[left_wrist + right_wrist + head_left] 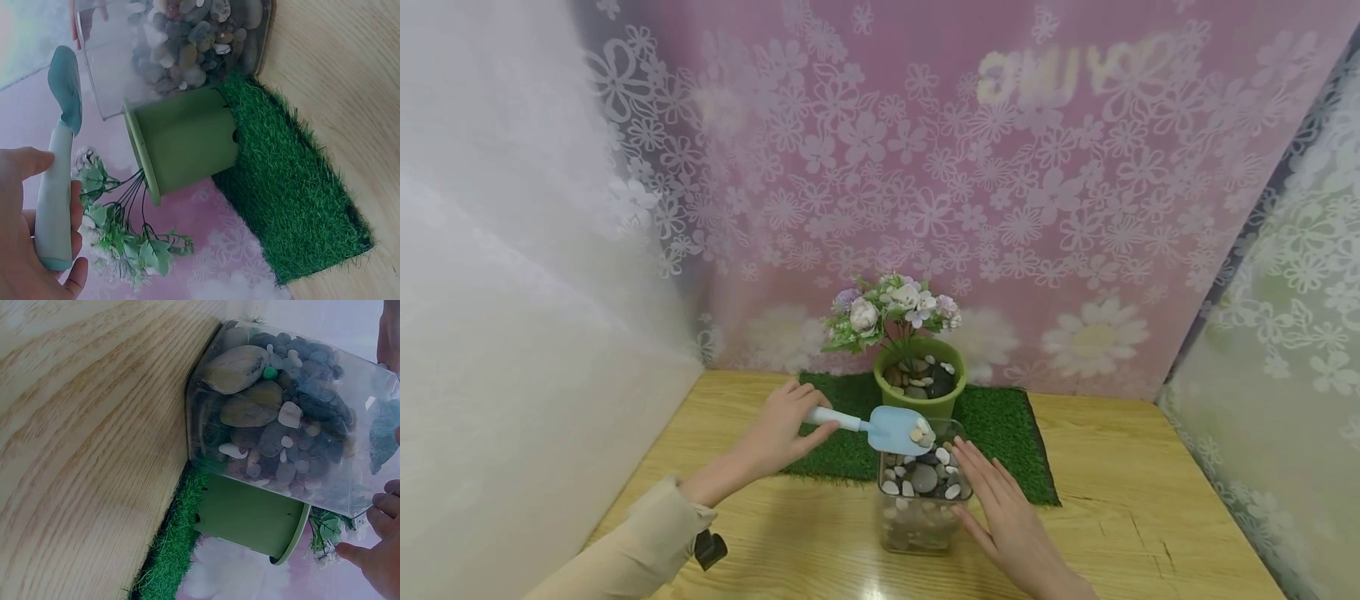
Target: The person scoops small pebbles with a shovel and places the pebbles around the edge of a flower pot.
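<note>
My left hand grips the white handle of a small trowel with a light blue blade. A few pebbles lie near the blade's tip, which is over a clear square container partly filled with mixed stones. My right hand, fingers extended, touches the container's right rim. Behind the container stands a green flowerpot with stones inside and artificial flowers in white and purple. In the left wrist view, the thumb and fingers wrap the trowel handle.
The pot stands on a green artificial-grass mat. Below is a wood-grain table. A pink floral curtain hangs behind, and pale hangings close off both sides.
</note>
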`<state>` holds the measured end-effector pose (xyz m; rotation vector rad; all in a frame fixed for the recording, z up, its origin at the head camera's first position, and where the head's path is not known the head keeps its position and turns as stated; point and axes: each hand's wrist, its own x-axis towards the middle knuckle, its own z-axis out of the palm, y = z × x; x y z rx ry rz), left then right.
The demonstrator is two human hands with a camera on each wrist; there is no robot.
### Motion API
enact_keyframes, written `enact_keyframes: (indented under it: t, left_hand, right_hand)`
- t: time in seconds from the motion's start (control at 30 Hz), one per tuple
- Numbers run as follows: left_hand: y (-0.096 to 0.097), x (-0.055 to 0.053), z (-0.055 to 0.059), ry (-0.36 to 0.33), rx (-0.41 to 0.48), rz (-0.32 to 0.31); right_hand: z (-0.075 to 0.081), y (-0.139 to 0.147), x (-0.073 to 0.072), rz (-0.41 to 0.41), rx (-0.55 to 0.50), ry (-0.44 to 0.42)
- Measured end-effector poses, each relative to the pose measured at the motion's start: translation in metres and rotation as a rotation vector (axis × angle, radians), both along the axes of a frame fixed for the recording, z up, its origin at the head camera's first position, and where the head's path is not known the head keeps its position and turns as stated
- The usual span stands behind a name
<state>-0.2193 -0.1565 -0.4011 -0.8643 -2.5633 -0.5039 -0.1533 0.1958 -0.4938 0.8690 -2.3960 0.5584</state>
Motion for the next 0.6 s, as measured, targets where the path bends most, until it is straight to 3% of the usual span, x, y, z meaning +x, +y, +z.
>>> enact_keyframes:
  t: [0.23,0.6]
  left_hand:
    - [-0.001,-0.01,0.006,0.064,0.031,0.064]
    - [0.017,-0.037,0.009,0.025,-0.013,0.208]
  right_hand:
    - [0.001,0.001,0.0,0.004,0.007,0.002]
    - [0.0,0.001,0.0,0.004,0.011,0.0]
